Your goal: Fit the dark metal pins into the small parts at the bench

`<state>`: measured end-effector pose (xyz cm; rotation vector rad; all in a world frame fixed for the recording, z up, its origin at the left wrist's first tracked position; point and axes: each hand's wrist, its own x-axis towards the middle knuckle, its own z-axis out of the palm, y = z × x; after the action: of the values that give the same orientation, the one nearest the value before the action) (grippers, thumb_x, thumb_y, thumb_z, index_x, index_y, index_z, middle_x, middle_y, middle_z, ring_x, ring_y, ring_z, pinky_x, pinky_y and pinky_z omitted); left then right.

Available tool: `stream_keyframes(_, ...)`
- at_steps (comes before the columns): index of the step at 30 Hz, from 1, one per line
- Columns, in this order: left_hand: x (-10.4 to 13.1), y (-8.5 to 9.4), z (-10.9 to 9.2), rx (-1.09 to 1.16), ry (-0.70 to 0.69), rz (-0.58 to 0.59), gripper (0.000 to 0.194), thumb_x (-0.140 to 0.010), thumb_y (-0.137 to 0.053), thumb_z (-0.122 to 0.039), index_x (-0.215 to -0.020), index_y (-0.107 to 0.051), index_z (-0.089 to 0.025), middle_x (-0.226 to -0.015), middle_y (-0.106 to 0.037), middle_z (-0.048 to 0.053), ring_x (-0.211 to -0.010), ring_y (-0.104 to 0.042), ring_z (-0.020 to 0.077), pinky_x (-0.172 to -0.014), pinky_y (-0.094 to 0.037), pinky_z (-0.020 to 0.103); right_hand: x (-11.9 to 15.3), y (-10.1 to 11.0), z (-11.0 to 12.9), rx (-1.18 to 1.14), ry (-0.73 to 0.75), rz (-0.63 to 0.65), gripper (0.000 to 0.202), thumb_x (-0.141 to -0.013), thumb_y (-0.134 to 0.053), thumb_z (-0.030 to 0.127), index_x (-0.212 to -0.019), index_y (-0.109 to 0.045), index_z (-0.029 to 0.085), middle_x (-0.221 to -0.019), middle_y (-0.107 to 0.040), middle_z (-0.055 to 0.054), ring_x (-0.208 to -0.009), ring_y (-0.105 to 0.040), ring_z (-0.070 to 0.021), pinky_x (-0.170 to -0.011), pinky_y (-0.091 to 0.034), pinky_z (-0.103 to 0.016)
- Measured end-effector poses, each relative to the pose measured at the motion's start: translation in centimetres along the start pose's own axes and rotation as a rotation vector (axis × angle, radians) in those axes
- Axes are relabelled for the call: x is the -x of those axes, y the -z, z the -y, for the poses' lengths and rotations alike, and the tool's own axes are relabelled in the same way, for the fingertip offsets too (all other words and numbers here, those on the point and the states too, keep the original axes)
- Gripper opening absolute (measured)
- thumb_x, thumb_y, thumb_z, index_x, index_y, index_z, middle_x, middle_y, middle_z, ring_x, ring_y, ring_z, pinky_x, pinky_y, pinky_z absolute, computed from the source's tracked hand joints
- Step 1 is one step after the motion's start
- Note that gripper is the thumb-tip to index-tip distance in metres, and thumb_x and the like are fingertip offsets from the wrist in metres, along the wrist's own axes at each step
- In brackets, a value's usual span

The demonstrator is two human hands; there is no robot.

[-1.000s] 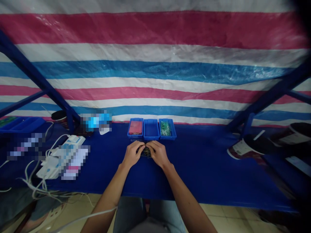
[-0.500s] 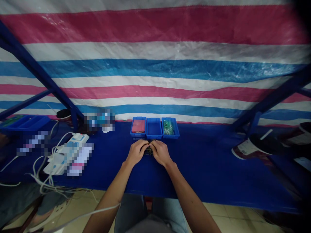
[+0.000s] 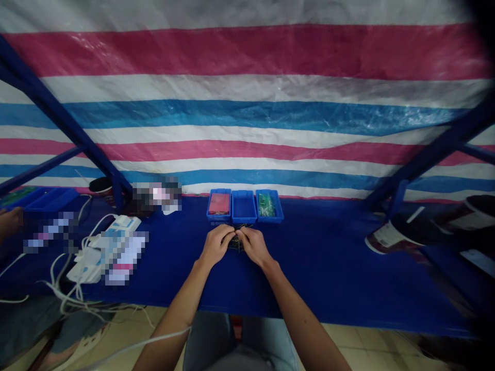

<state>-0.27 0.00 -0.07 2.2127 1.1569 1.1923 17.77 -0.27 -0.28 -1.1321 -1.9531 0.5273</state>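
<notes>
My left hand [image 3: 217,243] and my right hand [image 3: 252,244] meet over the table, thumbs and fingers pinched together, their tips almost touching. Between and under them lies a small tangle of thin dark and yellowish strands [image 3: 235,244]. What the fingertips pinch is too small to make out. Just beyond the hands three blue bins stand in a row. In the left bin [image 3: 211,217] lies a stack of flat pink pieces [image 3: 219,203]. The middle bin [image 3: 244,218] shows only its blue inside. Green circuit boards [image 3: 266,204] fill the right bin [image 3: 279,216].
On the blue table [image 3: 320,268], a white power strip [image 3: 87,263] and tangled white cables [image 3: 71,294] lie at left. Paper cups [image 3: 386,238] stand at right, and a blue tray [image 3: 50,200] far left. A co-worker's hand [image 3: 10,222] shows at the left edge. Striped sheeting [image 3: 247,116] hangs behind.
The view has tilted slightly, so the bins sit a little lower. Both hands stay pinched at the same spot. A co-worker's hand shows more at the left edge.
</notes>
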Motion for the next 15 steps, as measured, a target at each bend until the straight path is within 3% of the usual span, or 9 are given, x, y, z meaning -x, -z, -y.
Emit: stream_keyframes(15,-0.17,0.29,-0.4,-0.008,0.056,0.068,0.029,-0.102,-0.041,-0.03,-0.087,-0.062,-0.018,-0.084,-0.063,0.006,-0.081,-0.058,0.0178,-0.078,-0.045,0.03,-0.07,-0.55,0.07,-0.137,0.0,-0.068,0.022,-0.097,-0.05,0.022,-0.09,-0.071,0.022,-0.084,-0.072,-0.003,-0.077,-0.068,-0.0178,-0.074,-0.049,-0.027)
